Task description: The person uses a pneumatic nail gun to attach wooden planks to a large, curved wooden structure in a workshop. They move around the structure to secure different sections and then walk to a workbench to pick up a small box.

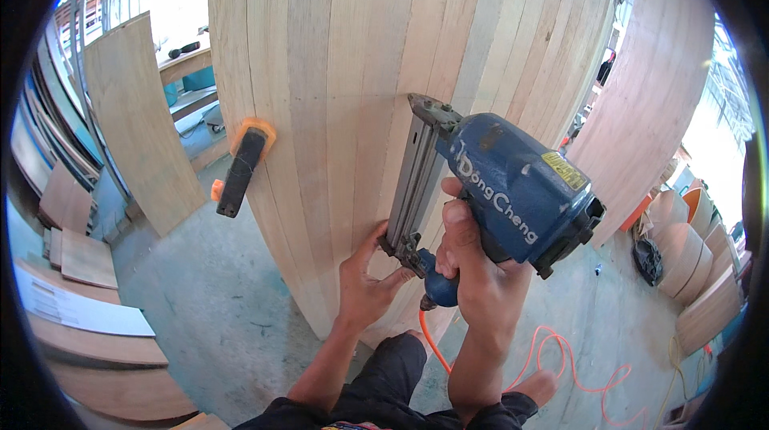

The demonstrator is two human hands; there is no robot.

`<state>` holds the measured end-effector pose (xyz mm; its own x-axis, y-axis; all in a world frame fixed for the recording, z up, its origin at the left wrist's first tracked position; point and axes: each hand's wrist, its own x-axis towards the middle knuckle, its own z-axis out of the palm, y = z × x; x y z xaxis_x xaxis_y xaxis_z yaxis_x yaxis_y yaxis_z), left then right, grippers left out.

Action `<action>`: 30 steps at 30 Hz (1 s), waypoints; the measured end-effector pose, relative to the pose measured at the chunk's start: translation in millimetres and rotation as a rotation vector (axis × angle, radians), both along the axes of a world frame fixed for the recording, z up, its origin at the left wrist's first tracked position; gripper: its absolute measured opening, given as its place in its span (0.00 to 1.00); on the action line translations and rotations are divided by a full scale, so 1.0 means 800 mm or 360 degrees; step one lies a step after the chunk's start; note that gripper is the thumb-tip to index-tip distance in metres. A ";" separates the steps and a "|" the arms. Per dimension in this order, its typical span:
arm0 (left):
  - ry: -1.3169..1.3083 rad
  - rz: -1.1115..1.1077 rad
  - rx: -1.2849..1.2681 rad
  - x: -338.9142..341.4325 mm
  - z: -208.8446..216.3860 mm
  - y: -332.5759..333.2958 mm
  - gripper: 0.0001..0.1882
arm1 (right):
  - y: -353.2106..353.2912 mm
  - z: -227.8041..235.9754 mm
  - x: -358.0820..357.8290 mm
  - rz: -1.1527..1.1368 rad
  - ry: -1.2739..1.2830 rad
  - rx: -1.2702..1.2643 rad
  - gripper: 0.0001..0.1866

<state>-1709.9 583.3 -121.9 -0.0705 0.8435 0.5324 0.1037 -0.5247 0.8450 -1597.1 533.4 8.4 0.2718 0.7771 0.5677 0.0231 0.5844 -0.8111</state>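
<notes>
Nearest, right of centre in the frame, is the blue nail gun [521,190]. The right hand [474,262] is wrapped around its handle, just below the body. The left hand [364,286], lower and left of it, has thumb and fingers closed about the lower end of the grey magazine [408,178]. The two hands are near each other but apart. The gun's nose points to the upper left; the body's long axis slopes from there to the lower right, while the magazine runs down and slightly left. An orange hose [433,342] hangs from the handle's end. Behind stands a slatted wooden panel [344,70]; whether the nose touches it, I cannot tell. An orange-and-black clamp [243,170] sits at its left edge.
</notes>
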 end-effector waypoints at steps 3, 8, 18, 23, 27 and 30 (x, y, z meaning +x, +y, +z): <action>-0.0002 0.0036 0.0029 0.002 -0.001 -0.001 0.41 | 0.000 0.000 -0.002 -0.0006 -0.0023 -0.0023 0.13; 0.0052 0.0061 0.0017 0.004 0.004 -0.005 0.42 | 0.004 -0.008 0.005 -0.0059 -0.0014 0.0071 0.13; 0.0023 0.0068 0.0011 0.028 -0.003 0.007 0.40 | -0.002 0.011 0.033 0.0021 0.0245 -0.0137 0.14; -0.0109 -0.0020 0.0040 0.023 -0.005 0.011 0.39 | 0.007 -0.003 0.028 -0.0075 0.0049 -0.0010 0.14; -0.0176 -0.0051 0.0064 0.028 -0.014 0.012 0.40 | 0.000 0.010 0.022 -0.0063 0.0195 -0.0137 0.14; -0.0157 -0.0012 0.0057 0.027 -0.013 0.010 0.41 | 0.000 0.014 0.018 -0.0006 0.0258 -0.0150 0.14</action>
